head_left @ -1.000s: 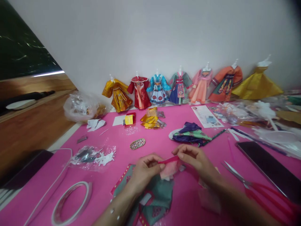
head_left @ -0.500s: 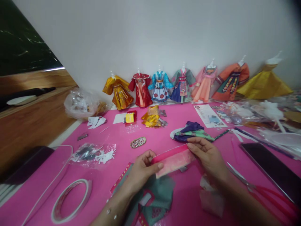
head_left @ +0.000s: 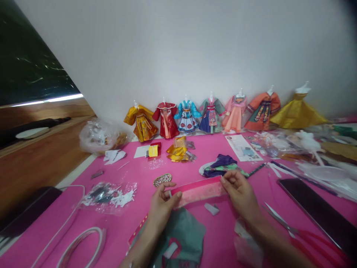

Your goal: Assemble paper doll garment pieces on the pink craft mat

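A long strip of pink fabric (head_left: 199, 192), with a brighter pink band along its upper edge, is stretched between my hands above the table. My left hand (head_left: 164, 203) pinches its left end between thumb and fingers. At the other end, my right hand (head_left: 238, 190) grips the strip with thumb and fingertips. Beneath my left forearm lies a grey-green fabric piece (head_left: 192, 230) with pink trim. A small whitish scrap (head_left: 212, 209) rests just under the strip. Purple and green folded fabric (head_left: 223, 165) sits beyond my right hand.
Red-handled scissors (head_left: 290, 227) and a black phone (head_left: 315, 212) lie on the right. A tape roll (head_left: 83, 247), a white cable (head_left: 60, 223) and a plastic bag of bits (head_left: 111, 195) are on the left. Several dressed doll forms (head_left: 212, 113) stand along the wall.
The strip is now stretched flatter and longer, with my left hand shifted a little leftward. My view has tilted up, so the table things sit lower in the picture.
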Tool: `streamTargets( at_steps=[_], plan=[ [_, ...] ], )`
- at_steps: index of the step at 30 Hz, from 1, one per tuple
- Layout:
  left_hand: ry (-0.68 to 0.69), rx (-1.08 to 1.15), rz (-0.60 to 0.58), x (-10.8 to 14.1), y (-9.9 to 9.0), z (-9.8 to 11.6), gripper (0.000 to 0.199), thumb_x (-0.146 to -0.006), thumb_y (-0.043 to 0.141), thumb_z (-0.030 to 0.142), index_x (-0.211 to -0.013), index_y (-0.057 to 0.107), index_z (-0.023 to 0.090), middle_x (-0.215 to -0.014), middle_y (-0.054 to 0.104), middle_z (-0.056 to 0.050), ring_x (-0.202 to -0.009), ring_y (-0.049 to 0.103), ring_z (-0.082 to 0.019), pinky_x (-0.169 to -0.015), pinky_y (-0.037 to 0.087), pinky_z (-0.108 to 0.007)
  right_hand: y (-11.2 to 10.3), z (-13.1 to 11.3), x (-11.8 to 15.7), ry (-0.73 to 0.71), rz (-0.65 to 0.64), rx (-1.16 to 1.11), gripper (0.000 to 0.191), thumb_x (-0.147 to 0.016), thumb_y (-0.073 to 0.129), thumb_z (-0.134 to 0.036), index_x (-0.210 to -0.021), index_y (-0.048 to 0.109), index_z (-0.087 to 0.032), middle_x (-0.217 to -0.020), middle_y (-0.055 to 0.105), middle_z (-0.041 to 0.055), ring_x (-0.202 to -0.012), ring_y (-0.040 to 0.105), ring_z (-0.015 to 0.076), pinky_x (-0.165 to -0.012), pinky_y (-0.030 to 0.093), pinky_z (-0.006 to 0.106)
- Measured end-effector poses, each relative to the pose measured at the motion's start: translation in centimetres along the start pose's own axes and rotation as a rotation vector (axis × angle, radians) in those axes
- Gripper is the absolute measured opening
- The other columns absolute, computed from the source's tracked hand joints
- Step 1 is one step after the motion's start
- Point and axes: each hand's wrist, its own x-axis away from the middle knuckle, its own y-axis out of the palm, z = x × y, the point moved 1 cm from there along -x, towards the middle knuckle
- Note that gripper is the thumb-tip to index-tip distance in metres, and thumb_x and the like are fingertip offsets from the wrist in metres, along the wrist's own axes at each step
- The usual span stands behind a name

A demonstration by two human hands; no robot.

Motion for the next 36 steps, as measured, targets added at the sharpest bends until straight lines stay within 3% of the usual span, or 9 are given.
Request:
streamTargets(
  at_steps=[3, 11, 18, 23, 27, 33, 36],
  plan=[
    [0.016, 0.007, 0.004, 0.0, -0.2, 0.0, 0.056, -0.066, 0.082, 0.054, -0.099, 0.050, 0.022, -0.048, 0.052, 0.011, -0.041, 0.046, -0.010, -0.046, 0.030, -0.020, 0.0, 0.0, 0.1, -0.039, -0.013, 0.039, 0.027, -0.080, 0.068, -0.044, -0.077, 0.050, -0.025, -0.066, 0.047, -0.0040, -0.060, 0.045, 0.0151, -0.053, 0.038, 0.024],
    [0.078, 0.026, -0.002, -0.3, -0.4, -0.2, 0.044, -0.071, 0.079, 0.048, -0.087, 0.047, 0.022, -0.050, 0.047, 0.011, -0.044, 0.040, -0.008, -0.049, 0.027, -0.019, -0.4, 0.1, 0.2, -0.086, -0.109, 0.183, 0.012, -0.083, 0.057, -0.032, -0.074, 0.060, -0.024, -0.069, 0.057, -0.0004, -0.063, 0.053, 0.0188, -0.058, 0.041, 0.028],
    [0.089, 0.028, 0.009, -0.8, -0.5, -0.5, 0.048, -0.068, 0.079, 0.044, -0.084, 0.038, 0.025, -0.049, 0.049, 0.012, -0.042, 0.039, -0.008, -0.048, 0.027, -0.018, -0.5, -0.1, 0.2, -0.132, -0.174, 0.283, 0.022, -0.081, 0.051, -0.025, -0.077, 0.073, -0.023, -0.085, 0.070, 0.0055, -0.083, 0.065, 0.0246, -0.073, 0.048, 0.034],
    [0.099, 0.030, 0.000, -0.8, -0.5, -1.0, 0.046, -0.071, 0.075, 0.044, -0.087, 0.035, 0.026, -0.049, 0.050, 0.013, -0.041, 0.039, -0.008, -0.046, 0.026, -0.018, -0.4, 0.1, 0.3, -0.143, -0.221, 0.290, 0.024, -0.083, 0.054, -0.027, -0.088, 0.077, -0.022, -0.092, 0.071, 0.0070, -0.090, 0.066, 0.0247, -0.076, 0.050, 0.034],
    [0.137, 0.018, 0.013, -0.9, -0.6, -1.2, 0.038, -0.072, 0.074, 0.040, -0.081, 0.040, 0.024, -0.052, 0.051, 0.011, -0.045, 0.042, -0.009, -0.050, 0.029, -0.020, -0.5, 0.3, 0.2, -0.128, -0.234, 0.279, 0.024, -0.081, 0.061, -0.031, -0.092, 0.079, -0.020, -0.091, 0.070, 0.0077, -0.086, 0.066, 0.0237, -0.071, 0.051, 0.033],
    [0.158, -0.057, 0.059, -0.9, -0.8, -0.9, 0.020, -0.068, 0.071, 0.036, -0.071, 0.065, 0.017, -0.062, 0.059, 0.002, -0.056, 0.047, -0.012, -0.056, 0.035, -0.023, -1.0, 0.4, 0.0, -0.095, -0.273, 0.283, 0.027, -0.079, 0.061, -0.029, -0.097, 0.080, -0.021, -0.094, 0.070, 0.0075, -0.084, 0.065, 0.0223, -0.067, 0.049, 0.031],
    [0.164, -0.081, 0.080, -0.7, -0.9, -0.6, 0.018, -0.069, 0.071, 0.035, -0.071, 0.070, 0.017, -0.064, 0.061, 0.000, -0.059, 0.048, -0.014, -0.058, 0.036, -0.024, -1.0, 0.3, 0.0, -0.073, -0.278, 0.288, 0.028, -0.077, 0.062, -0.028, -0.098, 0.080, -0.021, -0.095, 0.069, 0.0075, -0.081, 0.064, 0.0217, -0.064, 0.048, 0.031]
  ],
)
